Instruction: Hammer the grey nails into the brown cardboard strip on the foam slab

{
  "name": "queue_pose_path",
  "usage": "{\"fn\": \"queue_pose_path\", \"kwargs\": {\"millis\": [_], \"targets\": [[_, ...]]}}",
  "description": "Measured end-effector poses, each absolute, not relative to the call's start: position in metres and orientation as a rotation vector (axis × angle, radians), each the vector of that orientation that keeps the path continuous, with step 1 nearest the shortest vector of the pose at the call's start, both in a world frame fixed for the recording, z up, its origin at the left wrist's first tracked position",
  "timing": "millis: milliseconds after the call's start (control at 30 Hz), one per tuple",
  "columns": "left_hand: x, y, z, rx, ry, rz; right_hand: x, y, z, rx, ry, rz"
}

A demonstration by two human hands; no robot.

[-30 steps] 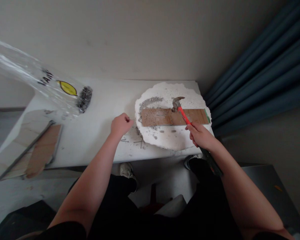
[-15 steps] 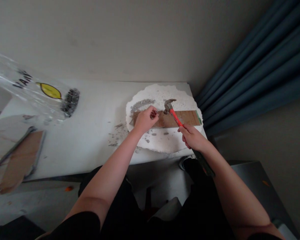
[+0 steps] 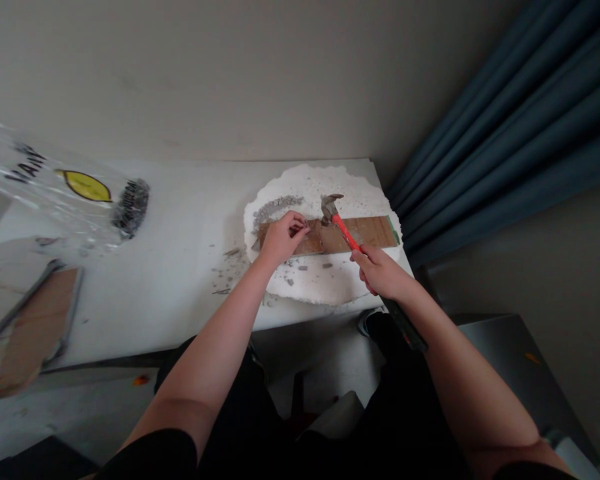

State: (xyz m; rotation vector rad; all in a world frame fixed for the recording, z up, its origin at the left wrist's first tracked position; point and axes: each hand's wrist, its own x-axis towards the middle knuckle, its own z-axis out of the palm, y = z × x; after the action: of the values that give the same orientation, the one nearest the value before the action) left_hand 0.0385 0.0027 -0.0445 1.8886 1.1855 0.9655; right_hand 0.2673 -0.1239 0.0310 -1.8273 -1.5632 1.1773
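Note:
My right hand (image 3: 377,270) is wrapped round the handle of a claw hammer (image 3: 347,235) with a red and black grip. The hammer's metal head is over the middle of a brown wooden-looking plank (image 3: 365,233). Above the plank's left part, my left hand (image 3: 286,235) is closed in a pinch, thumb and fingertips together; what lies between them is too small to make out. Under the plank is a ragged-edged white slab (image 3: 320,283). Grey crumbs (image 3: 280,203) lie in a band along the slab's upper left, with several small fragments below the plank.
The white table (image 3: 180,280) carries scattered debris left of the slab. A clear plastic bag (image 3: 90,193) with dark contents sits at the left, near a broken brown board (image 3: 40,327) and a long bar (image 3: 20,307). Blue curtains (image 3: 520,113) hang at the right.
The view has shifted slightly, moving the scene a little to the left. My left fingers have straightened somewhat from a tighter curl. The hammer stays in my right hand over the plank.

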Motion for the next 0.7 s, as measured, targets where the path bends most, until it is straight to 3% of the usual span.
{"fn": "queue_pose_path", "kwargs": {"millis": [700], "targets": [[0.0384, 0.0038, -0.0522, 1.971, 1.196, 0.981, 0.2667, -0.1232, 0.0311, -1.815, -1.472, 1.236]]}}
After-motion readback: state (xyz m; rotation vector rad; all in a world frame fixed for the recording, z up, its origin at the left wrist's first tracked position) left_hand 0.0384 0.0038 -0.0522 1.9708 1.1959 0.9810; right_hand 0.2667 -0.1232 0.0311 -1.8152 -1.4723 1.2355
